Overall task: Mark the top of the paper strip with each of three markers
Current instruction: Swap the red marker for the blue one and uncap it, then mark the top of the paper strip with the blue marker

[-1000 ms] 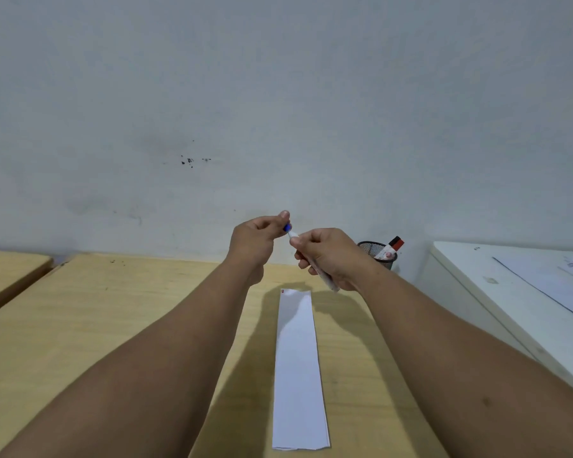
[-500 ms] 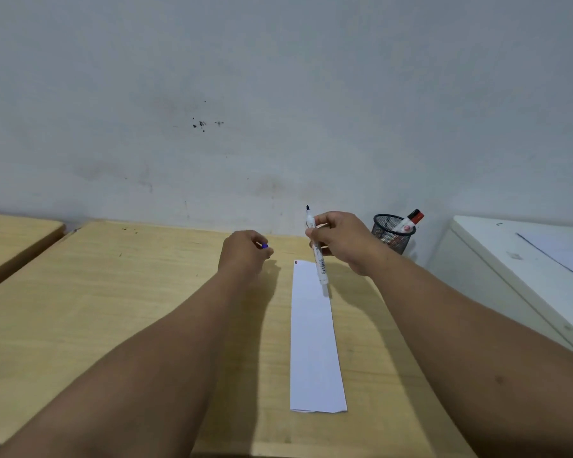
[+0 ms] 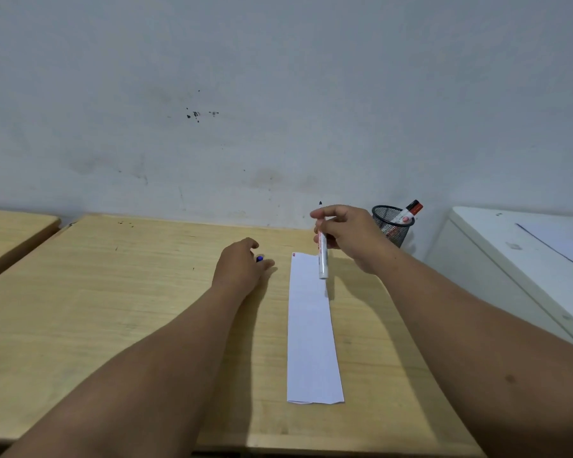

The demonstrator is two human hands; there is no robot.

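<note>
A long white paper strip [image 3: 311, 325] lies lengthwise on the wooden desk [image 3: 113, 309], with a small red mark at its top left corner. My right hand [image 3: 348, 236] holds an uncapped white marker [image 3: 323, 259] upright above the strip's top right, dark tip pointing up. My left hand [image 3: 242, 266] rests on the desk left of the strip, fingers closed on the blue marker cap [image 3: 259, 258]. A red-capped marker [image 3: 406, 214] stands in a black mesh cup [image 3: 391, 226] at the back right.
A grey wall rises right behind the desk. A white cabinet [image 3: 516, 259] with a sheet on top stands to the right. Another wooden desk [image 3: 10, 229] sits at the far left across a narrow gap.
The blue cap came off the marker. My left hand carried the cap down to the desk. My right hand turned the marker upright over the strip's top.
</note>
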